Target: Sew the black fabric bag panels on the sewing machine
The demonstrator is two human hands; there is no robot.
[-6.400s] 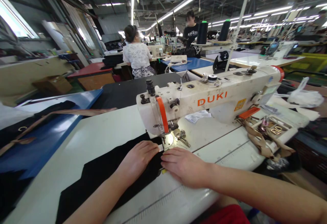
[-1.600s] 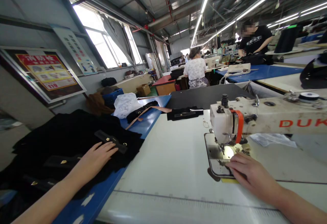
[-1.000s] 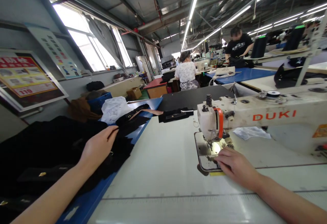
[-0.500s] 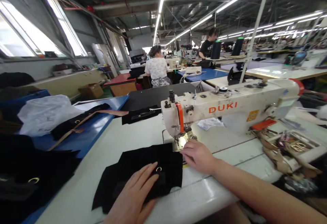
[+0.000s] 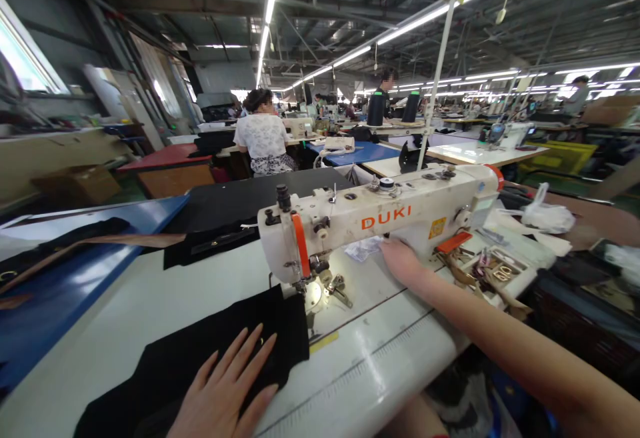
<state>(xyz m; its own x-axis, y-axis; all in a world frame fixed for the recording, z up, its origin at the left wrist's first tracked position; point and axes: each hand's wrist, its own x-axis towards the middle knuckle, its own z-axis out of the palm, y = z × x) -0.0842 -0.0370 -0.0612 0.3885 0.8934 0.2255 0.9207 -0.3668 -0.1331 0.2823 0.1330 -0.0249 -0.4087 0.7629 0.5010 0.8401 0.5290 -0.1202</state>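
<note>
- Head view: a shallow tray [image 5: 505,266] sits at the right end of the white table [image 5: 150,291], just right of the sewing machine [image 5: 380,215]; it holds metal buckles and rings, with tan straps [image 5: 467,278] trailing over its near rim.
- A white plastic bag [image 5: 547,215] lies beyond the tray, its contents hidden.
- The left hand [image 5: 225,391] lies flat, fingers spread and gripping nothing, on the black fabric [image 5: 200,365].
- That fabric's right edge ends just beside the needle plate [image 5: 315,295], near the table's front edge.
- The right hand [image 5: 400,259] reaches under the machine's arm, fingers touching a crumpled white paper [image 5: 364,249]; whether it pinches the paper I cannot tell.
- Bare white tabletop stretches left of the machine to another black piece [image 5: 210,245] at the far edge.
- A blue table [image 5: 75,278] adjoins on the left.
</note>
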